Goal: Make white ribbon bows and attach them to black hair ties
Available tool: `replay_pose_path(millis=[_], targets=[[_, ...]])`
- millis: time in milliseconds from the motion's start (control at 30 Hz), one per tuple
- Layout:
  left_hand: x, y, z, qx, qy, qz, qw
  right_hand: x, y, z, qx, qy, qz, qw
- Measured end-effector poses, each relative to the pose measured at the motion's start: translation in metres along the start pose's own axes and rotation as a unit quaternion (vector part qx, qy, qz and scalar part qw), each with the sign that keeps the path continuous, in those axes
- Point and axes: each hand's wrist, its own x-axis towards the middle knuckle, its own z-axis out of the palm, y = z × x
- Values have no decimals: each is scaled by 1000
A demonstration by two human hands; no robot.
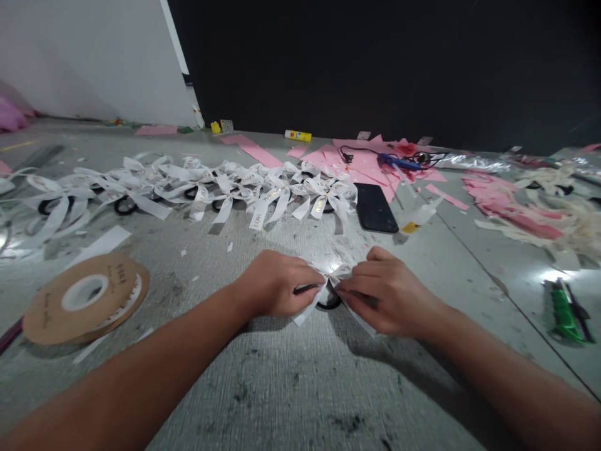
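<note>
In front of me a white ribbon [307,313] is gathered in a bow at a black hair tie [330,305], low over the table. My left hand [278,283] pinches the ribbon on the left of the knot, its fingers curled. From the other side my right hand [394,289] grips the ribbon with thumb and fingers pressed together. Dark slivers show at the fingers of both hands; what they are I cannot make out. Beyond my hands lies a long row of finished-looking white ribbon bows [225,194] on black hair ties, some with gold print.
A cardboard ribbon spool [51,313] lies at left. A black phone [375,208] and a small glue bottle [420,217] lie past my right hand. Pink paper pieces [323,160], a yellow glue stick [298,135], cream ribbons [582,222] and a green-handled tool [566,313] are farther out.
</note>
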Motion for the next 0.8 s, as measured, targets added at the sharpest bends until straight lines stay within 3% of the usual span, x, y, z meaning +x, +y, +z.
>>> replay_pose_path(millis=[233, 467, 600, 800], targets=[[0, 0, 1, 22, 0, 14, 1000, -1, 1, -1, 30, -17, -10, 999], [0, 1, -2, 17, 12, 7, 1000, -5, 1, 1, -57, -29, 115, 991], [1, 10, -3, 46, 27, -51, 997, -5, -4, 4, -46, -60, 193, 978], [3, 20, 0, 63, -10, -175, 983, -1, -13, 7, 12, -68, 286, 956]])
